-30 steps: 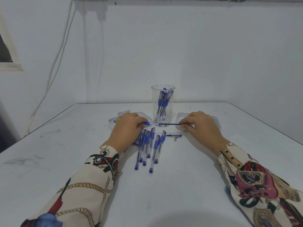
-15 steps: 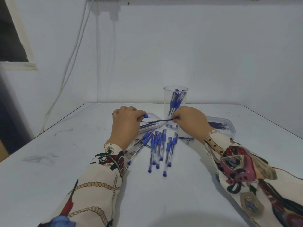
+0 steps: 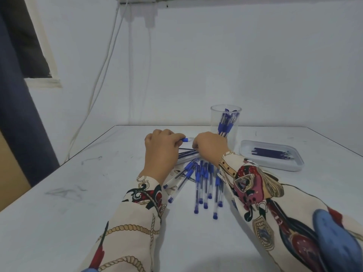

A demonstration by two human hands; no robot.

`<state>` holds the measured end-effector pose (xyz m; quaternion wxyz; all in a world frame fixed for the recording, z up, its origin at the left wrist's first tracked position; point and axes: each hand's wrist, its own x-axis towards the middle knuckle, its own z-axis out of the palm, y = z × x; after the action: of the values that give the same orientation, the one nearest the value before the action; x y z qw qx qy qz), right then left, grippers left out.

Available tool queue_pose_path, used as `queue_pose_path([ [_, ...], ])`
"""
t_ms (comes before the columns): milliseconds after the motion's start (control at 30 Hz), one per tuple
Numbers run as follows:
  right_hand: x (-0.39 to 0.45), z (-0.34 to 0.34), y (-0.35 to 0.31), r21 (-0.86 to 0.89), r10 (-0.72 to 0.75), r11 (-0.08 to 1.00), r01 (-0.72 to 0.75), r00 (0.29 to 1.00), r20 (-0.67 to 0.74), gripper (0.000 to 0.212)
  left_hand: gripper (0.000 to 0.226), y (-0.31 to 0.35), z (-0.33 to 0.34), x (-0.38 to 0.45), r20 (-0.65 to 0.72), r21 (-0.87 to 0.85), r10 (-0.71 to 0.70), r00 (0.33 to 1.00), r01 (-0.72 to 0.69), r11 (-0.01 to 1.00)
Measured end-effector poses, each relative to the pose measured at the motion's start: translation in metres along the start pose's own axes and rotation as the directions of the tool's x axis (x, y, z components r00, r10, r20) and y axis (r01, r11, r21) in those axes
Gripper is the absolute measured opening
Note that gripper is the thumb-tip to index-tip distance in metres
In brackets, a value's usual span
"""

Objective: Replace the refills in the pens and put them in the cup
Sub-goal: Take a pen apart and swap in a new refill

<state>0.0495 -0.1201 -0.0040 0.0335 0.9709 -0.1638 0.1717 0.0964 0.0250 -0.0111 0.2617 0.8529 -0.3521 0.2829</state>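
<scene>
My left hand (image 3: pixel 161 149) is closed around a clear pen barrel, and only its blue grip end (image 3: pixel 184 139) pokes out past the fingers. Close beside it, my right hand (image 3: pixel 210 148) pinches a thin dark refill (image 3: pixel 187 148) over the left tray (image 3: pixel 183 161), which holds several dark refills and is mostly hidden by both hands. A tall clear cup (image 3: pixel 225 122) with several blue pens stands just behind my right hand. Several more blue-capped pens (image 3: pixel 204 183) lie fanned out on the table between my forearms.
A second shallow clear tray (image 3: pixel 275 166) with several dark refills lies to the right of the cup. The white table ends at a wall behind. White cables (image 3: pixel 102 75) hang down the wall at the left, beside a dark curtain.
My right hand has carried the refill leftward, from in front of the cup to the left tray, closing in on my left hand. The view has swung left.
</scene>
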Motion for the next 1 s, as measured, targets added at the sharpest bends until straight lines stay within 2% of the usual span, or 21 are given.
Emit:
queue_pose_path([
  [167, -0.004, 0.001, 0.004, 0.020, 0.019, 1.000, -0.019, 1.000, -0.013, 0.029, 0.025, 0.001, 0.002, -0.001, 0.006, -0.010, 0.010, 1.000, -0.010, 1.000],
  [300, -0.009, -0.009, 0.014, 0.112, 0.031, 0.993, -0.029, 0.999, -0.014, 0.032, 0.025, 0.005, 0.004, -0.003, 0.022, -0.003, 0.021, 1.000, -0.021, 1.000],
  [500, -0.040, -0.033, 0.039, 0.241, 0.060, 0.969, -0.046, 0.997, -0.051, 0.025, 0.027, 0.019, 0.009, -0.008, 0.069, -0.024, 0.035, 0.997, -0.033, 0.999],
  [733, -0.072, -0.038, 0.090, 0.368, 0.219, 0.910, -0.191, 0.975, -0.037, 0.016, 0.026, 0.040, 0.017, -0.018, 0.122, -0.153, 0.087, 0.989, -0.068, 0.986],
  [867, -0.081, -0.028, 0.126, 0.287, 0.369, 0.894, -0.343, 0.928, -0.041, 0.019, 0.025, 0.047, 0.020, -0.021, 0.141, -0.168, 0.107, 0.984, -0.083, 0.982],
  [1000, -0.085, -0.018, 0.146, 0.161, 0.427, 0.893, -0.420, 0.904, -0.015, 0.025, 0.025, 0.048, 0.024, -0.022, 0.158, -0.166, 0.114, 0.981, -0.087, 0.982],
])
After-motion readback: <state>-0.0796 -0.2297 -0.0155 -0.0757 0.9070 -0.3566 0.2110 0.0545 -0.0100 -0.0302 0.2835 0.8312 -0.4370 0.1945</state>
